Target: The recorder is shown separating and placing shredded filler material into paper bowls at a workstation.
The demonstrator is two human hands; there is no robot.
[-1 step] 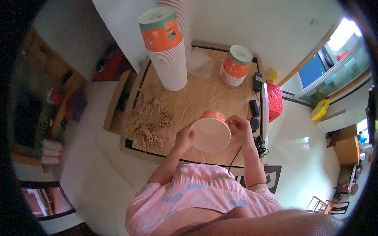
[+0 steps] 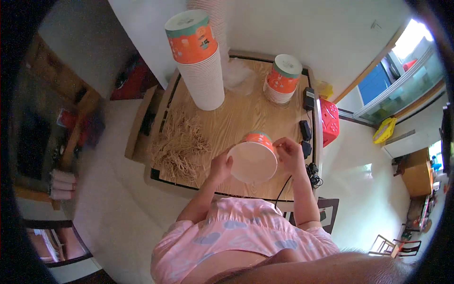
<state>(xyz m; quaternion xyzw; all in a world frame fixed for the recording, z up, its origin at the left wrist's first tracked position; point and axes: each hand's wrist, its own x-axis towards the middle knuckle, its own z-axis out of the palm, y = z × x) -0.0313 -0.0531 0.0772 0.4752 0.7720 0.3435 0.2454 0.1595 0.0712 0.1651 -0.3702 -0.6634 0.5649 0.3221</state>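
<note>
1. We held a paper tub (image 2: 253,163) at the near part of the table (image 2: 236,123), in front of our body, between our two hands. It was tilted so its round mouth faced us, showing a pale inner wall and floor; a strip of its orange outside showed at the far side.
2. Our left hand (image 2: 221,165) was clamped on the tub's left side, thumb at the rim; the other fingers were partly hidden.
3. Our right hand (image 2: 289,152) was at the tub's right side, its fingertips bent close together. We could not tell whether they gripped anything.
4. Toward the far left we had a tall stack (image 2: 205,80) of nested tubs, bottoms up, the top one orange and green. Behind it rose a pale stack (image 2: 218,28).
5. At the far right stood a short stack (image 2: 283,80), also upturned, near the table's corner.
6. A clear bag (image 2: 239,75) lay between the two stacks, close to the back edge.
7. Loose cords (image 2: 182,146) spread along the left edge, near our left hand.
8. Black adapters (image 2: 305,130) lined the right edge, beyond which stood a red stool (image 2: 329,123).
9. Bare wood stretched from our tub back to the stacks, giving us room in the middle.
</note>
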